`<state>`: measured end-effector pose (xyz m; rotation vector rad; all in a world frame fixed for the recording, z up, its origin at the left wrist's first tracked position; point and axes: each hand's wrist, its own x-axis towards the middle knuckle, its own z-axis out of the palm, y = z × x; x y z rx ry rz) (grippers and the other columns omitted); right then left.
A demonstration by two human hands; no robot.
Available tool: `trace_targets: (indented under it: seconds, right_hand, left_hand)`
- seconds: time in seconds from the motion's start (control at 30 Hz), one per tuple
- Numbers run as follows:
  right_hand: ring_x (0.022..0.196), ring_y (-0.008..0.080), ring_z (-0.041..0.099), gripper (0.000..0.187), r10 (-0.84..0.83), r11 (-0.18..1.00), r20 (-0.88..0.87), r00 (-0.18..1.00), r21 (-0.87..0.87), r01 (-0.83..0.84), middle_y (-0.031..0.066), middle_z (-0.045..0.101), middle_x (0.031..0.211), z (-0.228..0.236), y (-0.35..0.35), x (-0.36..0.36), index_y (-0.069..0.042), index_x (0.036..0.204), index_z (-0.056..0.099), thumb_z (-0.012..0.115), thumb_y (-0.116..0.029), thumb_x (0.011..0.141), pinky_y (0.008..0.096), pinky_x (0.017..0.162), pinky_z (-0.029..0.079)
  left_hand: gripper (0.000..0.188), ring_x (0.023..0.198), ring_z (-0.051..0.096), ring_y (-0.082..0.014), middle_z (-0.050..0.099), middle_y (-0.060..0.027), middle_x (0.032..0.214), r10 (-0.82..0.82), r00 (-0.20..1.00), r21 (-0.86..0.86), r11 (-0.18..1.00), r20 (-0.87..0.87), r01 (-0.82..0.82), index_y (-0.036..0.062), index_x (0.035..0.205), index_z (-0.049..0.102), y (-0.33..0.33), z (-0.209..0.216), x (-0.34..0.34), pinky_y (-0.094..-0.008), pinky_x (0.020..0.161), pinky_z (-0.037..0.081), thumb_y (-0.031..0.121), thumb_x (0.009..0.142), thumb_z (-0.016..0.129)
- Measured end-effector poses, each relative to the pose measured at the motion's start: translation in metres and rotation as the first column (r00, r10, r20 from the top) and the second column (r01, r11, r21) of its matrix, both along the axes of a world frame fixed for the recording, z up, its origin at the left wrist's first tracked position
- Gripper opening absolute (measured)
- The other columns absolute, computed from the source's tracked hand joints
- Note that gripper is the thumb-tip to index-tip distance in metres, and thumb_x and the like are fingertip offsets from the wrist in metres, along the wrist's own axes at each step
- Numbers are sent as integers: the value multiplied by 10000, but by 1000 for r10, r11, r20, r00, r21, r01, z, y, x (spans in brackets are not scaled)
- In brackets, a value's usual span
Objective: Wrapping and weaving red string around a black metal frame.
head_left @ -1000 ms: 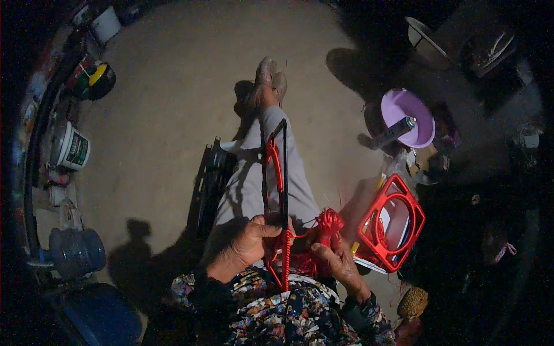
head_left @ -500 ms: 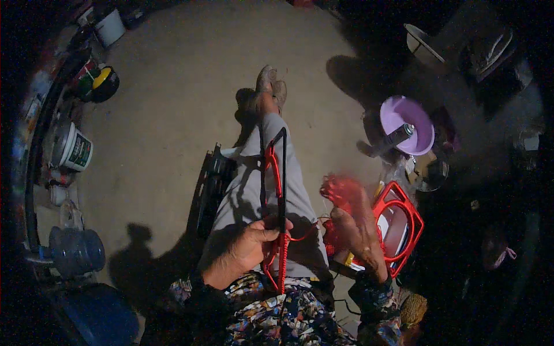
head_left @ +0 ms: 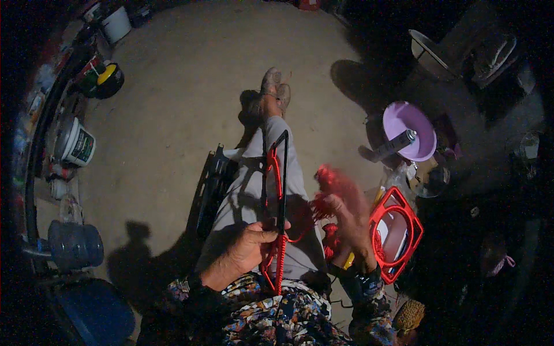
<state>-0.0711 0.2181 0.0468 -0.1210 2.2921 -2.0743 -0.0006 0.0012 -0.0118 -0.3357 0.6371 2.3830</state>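
My left hand (head_left: 249,249) is closed around a long black frame (head_left: 282,184) that stands over my lap. Red cord (head_left: 281,259) is wound tightly along the frame's near part, and more red shows inside its far half. Motion blurs my right hand (head_left: 353,228), which grips a loose bundle of red cord (head_left: 336,180) to the right of the frame. A thin red strand runs from the frame toward this hand. Below the bundle hangs another red clump (head_left: 330,237), partly hidden by the hand.
A red openwork frame (head_left: 416,235) lies on a box of things at my right. Beyond it are a purple basin (head_left: 408,131) and a spray can (head_left: 395,145). A black plastic piece (head_left: 217,187) stands left of my legs. Buckets (head_left: 79,147) and a water jug (head_left: 75,245) line the left side.
My right hand has moved a little left and away from me, carrying the red cord bundle nearer the black frame. My left hand keeps its hold in almost the same place.
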Motion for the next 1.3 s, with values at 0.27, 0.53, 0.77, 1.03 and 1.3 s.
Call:
trace_targets:
  seconds: [0.27,0.53,0.77,1.03,1.3]
  right_hand:
    - [1113,176,529,419,151,988,85,985,-30,-149,87,568,1224,-20,-7,5,-16,1273,495,631,-102,886,321,935,437]
    - [930,106,571,362,202,977,108,973,-95,-193,32,631,1038,-33,-25,34,-27,1197,544,659,-159,880,268,829,465]
    - [850,116,573,286,119,993,190,975,-42,-113,48,639,972,-41,-21,12,-5,1135,564,621,-169,907,255,753,470]
    - [858,281,601,314,523,815,148,839,201,-543,159,637,940,-34,-27,8,-10,1128,588,608,-222,896,358,774,465]
    - [986,345,561,251,521,776,-213,826,521,-355,157,586,1108,-14,-27,15,-17,1073,630,620,-183,885,398,860,445]
  left_hand:
    - [484,791,626,-202,629,-94,904,22,1000,-42,999,-18,-22,12,1200,506,2,1,1,-330,726,520,162,780,694]
    - [431,800,624,-200,635,-83,916,50,999,-73,996,-12,-51,38,1175,527,4,3,3,-327,729,516,143,788,682]
    - [431,810,624,-201,630,-88,918,46,999,-40,998,14,-45,50,1201,524,4,9,2,-324,753,511,120,800,664]
    - [384,836,637,-216,648,-101,932,115,993,-63,991,14,-114,31,1167,542,3,10,4,-343,764,522,90,804,656]
    - [334,829,645,-220,655,-103,933,108,991,-29,994,75,-106,0,1108,566,3,6,5,-347,767,530,96,805,667]
